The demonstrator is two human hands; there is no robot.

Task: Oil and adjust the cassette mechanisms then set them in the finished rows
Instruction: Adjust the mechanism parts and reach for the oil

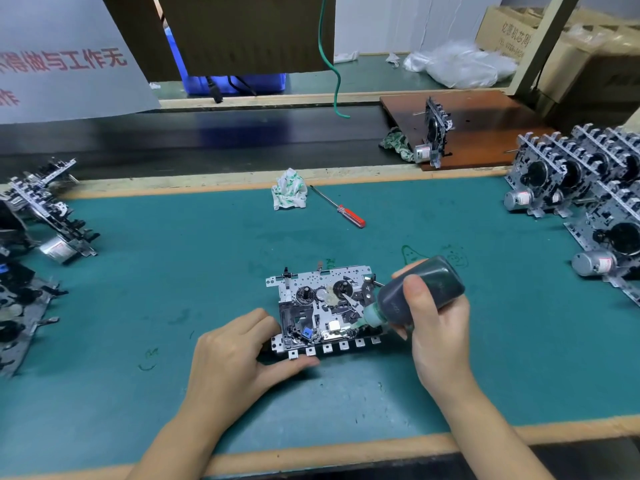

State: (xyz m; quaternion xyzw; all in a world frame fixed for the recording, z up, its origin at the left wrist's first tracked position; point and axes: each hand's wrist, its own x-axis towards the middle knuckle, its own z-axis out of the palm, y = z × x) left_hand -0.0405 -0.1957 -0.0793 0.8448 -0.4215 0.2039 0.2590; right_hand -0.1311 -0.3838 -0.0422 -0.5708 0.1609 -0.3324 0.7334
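A metal cassette mechanism (323, 306) lies flat on the green mat (173, 271) in front of me. My left hand (239, 355) holds its near left corner, thumb along the front row of tabs. My right hand (436, 330) grips a dark oil bottle (419, 292), tilted down to the left. The bottle's pale green neck and thin nozzle point into the mechanism's right half, near the right reel hub. Rows of upright mechanisms (588, 188) stand at the right edge of the mat.
A pile of mechanisms (38, 216) lies at the left edge. A red-handled screwdriver (341, 207) and a crumpled cloth (290, 195) lie at the mat's far side. One mechanism (434, 133) stands on a brown board (485, 133) on the black belt behind.
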